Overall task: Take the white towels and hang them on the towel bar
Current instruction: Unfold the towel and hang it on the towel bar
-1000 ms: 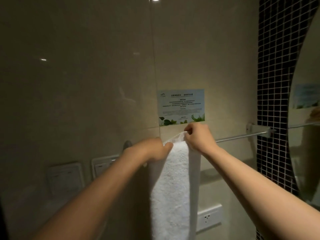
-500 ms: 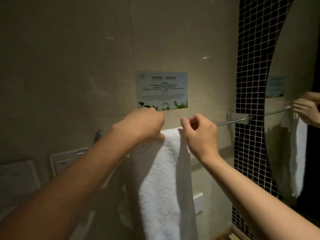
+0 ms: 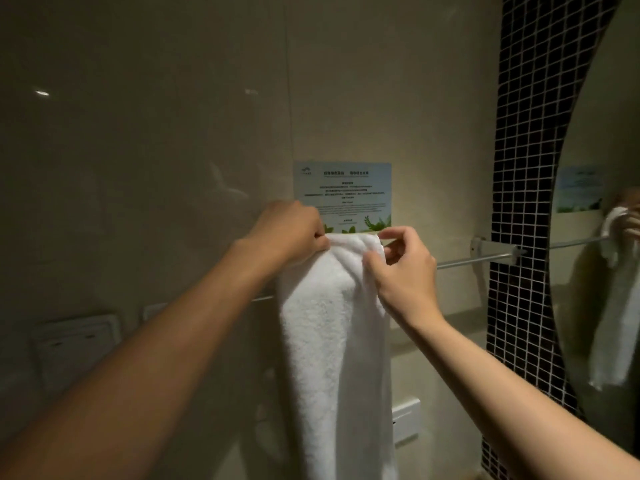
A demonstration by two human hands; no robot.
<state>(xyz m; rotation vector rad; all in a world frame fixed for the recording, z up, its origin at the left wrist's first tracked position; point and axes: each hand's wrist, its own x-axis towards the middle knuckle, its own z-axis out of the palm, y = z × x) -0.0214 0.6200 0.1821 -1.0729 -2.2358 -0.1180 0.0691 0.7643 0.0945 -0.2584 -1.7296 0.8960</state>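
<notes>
Glossy beige wall (image 3: 173, 133) tiles meet a strip of black mosaic (image 3: 530, 168) beside a curved mirror (image 3: 609, 306). One white towel (image 3: 332, 341) — thick, nubby terry — hangs folded over one thin metal bar (image 3: 474, 260), its top bunched at the bar. One printed notice (image 3: 343, 188) sits above; two pale wall plates (image 3: 74, 344) are at lower left. Left hand (image 3: 291, 233) curls closed, pinching the towel's top left corner; right hand (image 3: 405, 268) — fingers half bent — pinches the top right edge
</notes>
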